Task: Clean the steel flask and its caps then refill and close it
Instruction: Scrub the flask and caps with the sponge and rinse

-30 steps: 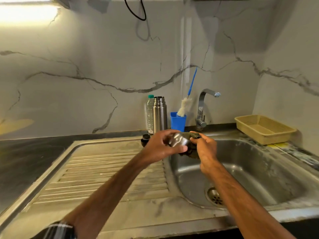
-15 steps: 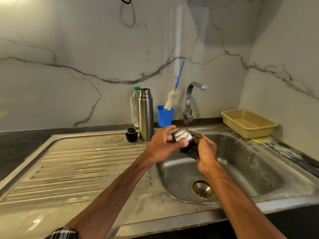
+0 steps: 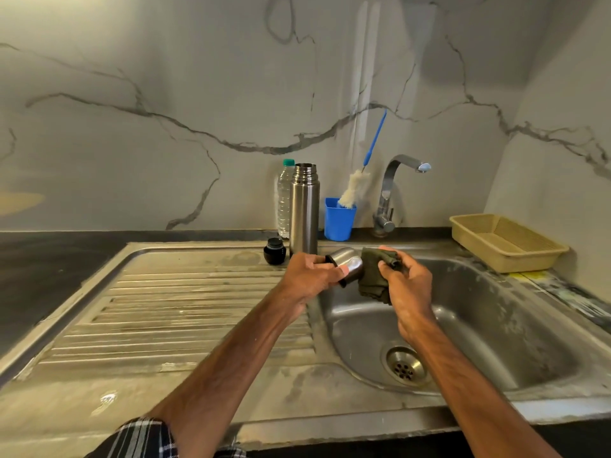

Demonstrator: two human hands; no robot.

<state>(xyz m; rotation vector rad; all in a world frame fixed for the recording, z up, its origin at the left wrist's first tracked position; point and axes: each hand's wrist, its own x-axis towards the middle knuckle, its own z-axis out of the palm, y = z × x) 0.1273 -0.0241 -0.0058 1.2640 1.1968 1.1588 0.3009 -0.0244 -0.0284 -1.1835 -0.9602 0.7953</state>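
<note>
My left hand (image 3: 309, 276) grips the steel outer cap (image 3: 347, 262) of the flask, held on its side over the left rim of the sink basin (image 3: 479, 325). A dark green cloth (image 3: 373, 279) is bunched in my right hand (image 3: 408, 279) and lies against the cap's closed end. The open steel flask (image 3: 304, 209) stands upright behind my hands at the back of the drainboard. Its small black inner cap (image 3: 274, 251) sits just left of it.
A clear water bottle with a green lid (image 3: 284, 200) stands behind the flask. A blue cup (image 3: 339, 219) holds a bottle brush (image 3: 352, 191) next to the tap (image 3: 390, 193). A beige tray (image 3: 506, 242) sits at the right. The ribbed drainboard (image 3: 182, 309) stretches left.
The cap has turned in my left hand so its dark rim faces left. The cloth has come from under the cap to its right end. The view has shifted down a little.
</note>
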